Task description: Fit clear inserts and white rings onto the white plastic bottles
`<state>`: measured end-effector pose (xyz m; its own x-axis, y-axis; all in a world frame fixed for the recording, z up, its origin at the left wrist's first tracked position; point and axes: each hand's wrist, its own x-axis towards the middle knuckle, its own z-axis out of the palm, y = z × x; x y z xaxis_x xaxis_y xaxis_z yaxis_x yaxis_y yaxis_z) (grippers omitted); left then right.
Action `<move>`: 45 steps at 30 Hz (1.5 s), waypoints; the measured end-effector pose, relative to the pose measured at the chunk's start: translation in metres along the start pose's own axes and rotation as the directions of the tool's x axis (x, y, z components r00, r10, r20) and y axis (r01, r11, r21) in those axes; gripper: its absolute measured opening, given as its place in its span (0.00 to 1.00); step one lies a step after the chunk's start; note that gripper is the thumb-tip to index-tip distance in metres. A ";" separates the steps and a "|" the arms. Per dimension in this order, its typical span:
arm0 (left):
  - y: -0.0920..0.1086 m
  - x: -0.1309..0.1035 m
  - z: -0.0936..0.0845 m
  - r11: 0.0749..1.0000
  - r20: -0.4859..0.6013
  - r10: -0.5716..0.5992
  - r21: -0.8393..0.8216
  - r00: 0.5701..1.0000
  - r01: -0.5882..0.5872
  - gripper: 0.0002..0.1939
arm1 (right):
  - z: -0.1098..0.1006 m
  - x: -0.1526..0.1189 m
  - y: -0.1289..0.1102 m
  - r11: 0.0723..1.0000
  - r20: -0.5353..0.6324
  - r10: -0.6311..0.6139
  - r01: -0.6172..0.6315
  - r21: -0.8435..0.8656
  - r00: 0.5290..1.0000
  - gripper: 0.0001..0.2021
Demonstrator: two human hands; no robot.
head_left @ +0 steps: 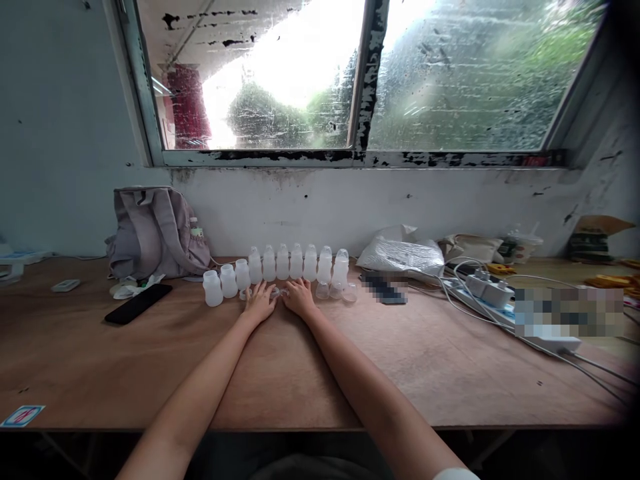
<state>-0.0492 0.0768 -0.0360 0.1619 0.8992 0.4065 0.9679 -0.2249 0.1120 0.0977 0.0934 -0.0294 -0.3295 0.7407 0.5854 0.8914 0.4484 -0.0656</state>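
Note:
A row of frosted white bottles (297,263) stands upright on the wooden table. Several have clear domed caps on top; three at the left end, such as the bottle (213,290), are uncapped. Just in front of the row, my left hand (260,303) lies with its fingers spread, beside a small clear cap (275,292). My right hand (299,298) rests close to its right, fingers stretched forward, near another clear cap (285,292). Whether the fingertips press on these caps is hard to see. More clear caps (336,291) lie right of my right hand.
A grey backpack (150,233) and a black phone (139,305) are on the left. To the right lie a silver padded bag (400,253), a blurred dark object (384,288), and a power strip (555,341) with chargers and trailing white cables. The table's front edge (285,428) runs beneath my forearms.

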 end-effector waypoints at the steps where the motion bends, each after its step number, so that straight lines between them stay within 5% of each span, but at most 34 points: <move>1: -0.001 0.000 0.001 1.000 0.012 -0.002 -0.001 1.000 0.002 0.22 | 0.000 0.000 0.000 1.000 0.007 0.001 -0.001 -0.009 1.000 0.09; 19: 0.001 -0.001 -0.003 0.998 0.098 -0.058 0.009 0.993 0.058 0.24 | -0.006 -0.002 -0.005 0.999 0.071 0.047 -0.046 -0.018 0.996 0.13; 27: 0.001 -0.001 -0.002 1.000 0.071 -0.003 0.020 0.998 0.001 0.26 | -0.030 -0.022 0.020 0.992 -0.075 -0.122 0.122 0.000 0.990 0.16; 30: 0.001 -0.001 -0.001 0.999 0.078 -0.033 0.021 0.996 0.032 0.26 | -0.040 -0.037 0.050 0.991 0.049 -0.133 0.132 0.025 0.990 0.12; 34: 0.002 -0.002 -0.003 0.999 0.073 -0.040 0.010 0.997 0.039 0.26 | -0.047 -0.044 0.078 1.000 0.171 0.015 -0.016 0.005 0.985 0.13; 45: 0.006 -0.004 -0.009 0.990 0.050 0.139 0.012 0.989 -0.140 0.20 | -0.045 -0.040 0.077 0.998 0.262 0.056 -0.054 -0.015 0.964 0.15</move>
<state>-0.0463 0.0680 -0.0286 0.3045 0.8766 0.3727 0.9379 -0.3441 0.0432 0.1931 0.0760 -0.0217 -0.3491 0.8696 0.3491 0.9124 0.4004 -0.0848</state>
